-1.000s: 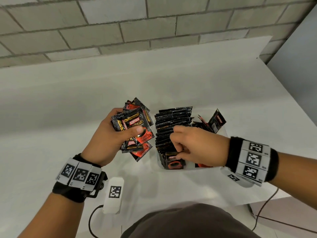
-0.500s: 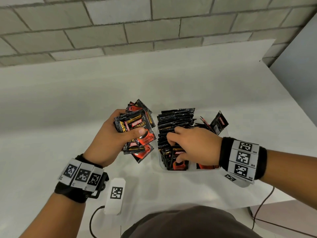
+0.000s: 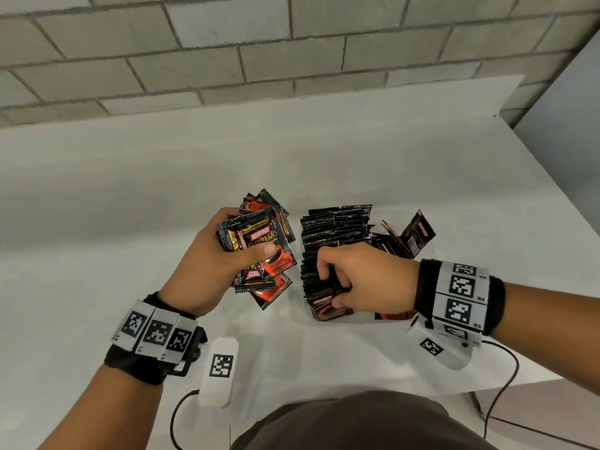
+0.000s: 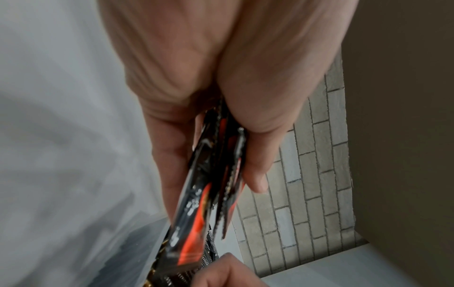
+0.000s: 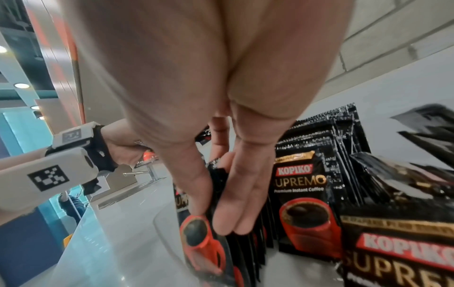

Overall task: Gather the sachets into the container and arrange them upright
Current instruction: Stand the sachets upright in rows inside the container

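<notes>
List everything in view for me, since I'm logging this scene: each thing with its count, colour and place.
sachet bundle: several, black and red, gripped in left hand
sachet row: many, black, upright in container
leaning sachets: a few, black, container's right part
container: one, clear, on table
table: one, white
brick wall: one, grey, behind table
left hand: holds bundle
right hand: pinches the row's near sachets

A plain white table (image 3: 324, 164) fills the middle of the frame, its far edge against a grey brick wall (image 3: 227, 53). On it, right of centre, sits a clear container (image 3: 360, 318) packed with black sachets (image 3: 334, 222) standing upright in a row, more leaning at its right side.
</notes>
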Demonstrator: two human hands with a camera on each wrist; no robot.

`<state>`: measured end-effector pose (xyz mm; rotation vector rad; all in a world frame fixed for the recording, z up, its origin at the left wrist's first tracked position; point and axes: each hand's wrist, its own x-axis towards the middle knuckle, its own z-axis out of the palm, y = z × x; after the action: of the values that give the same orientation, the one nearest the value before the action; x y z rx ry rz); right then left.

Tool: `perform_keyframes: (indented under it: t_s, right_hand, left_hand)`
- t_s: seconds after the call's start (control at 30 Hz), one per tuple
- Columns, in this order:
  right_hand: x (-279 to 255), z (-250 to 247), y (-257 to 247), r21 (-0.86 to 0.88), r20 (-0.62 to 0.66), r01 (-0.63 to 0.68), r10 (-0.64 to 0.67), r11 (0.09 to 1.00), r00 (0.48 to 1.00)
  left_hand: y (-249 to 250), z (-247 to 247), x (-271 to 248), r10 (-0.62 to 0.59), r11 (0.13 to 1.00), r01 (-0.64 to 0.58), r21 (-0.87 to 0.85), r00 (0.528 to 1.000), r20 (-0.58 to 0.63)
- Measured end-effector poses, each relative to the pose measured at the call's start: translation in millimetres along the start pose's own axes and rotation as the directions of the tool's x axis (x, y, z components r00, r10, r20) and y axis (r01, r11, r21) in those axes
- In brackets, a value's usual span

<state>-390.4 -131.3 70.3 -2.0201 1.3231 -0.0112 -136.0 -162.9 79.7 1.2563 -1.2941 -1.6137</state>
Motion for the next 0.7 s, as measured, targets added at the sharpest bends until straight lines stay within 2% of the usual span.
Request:
perform_keyframes:
  t_s: [0.23, 0.43, 0.7]
  right_hand:
    - [1, 2, 6, 0.089, 0.036, -0.077, 0.074, 0.993, 0.997]
    - [-3, 8, 24, 0.127, 0.057, -0.086, 0.079, 0.988, 0.995]
    - [-11, -17, 29, 0.131, 0.073, -0.096, 0.087, 0.987, 0.993]
  left_hand:
    - [1, 3, 1, -0.014, 1.0, 0.014, -0.002, 1.0, -0.009]
    - [4, 6, 3, -0.012, 1.0, 0.012, -0.008, 1.0, -0.002]
    - [7, 18, 9, -0.029, 0.998, 0.032, -0.06, 0.999, 0.037]
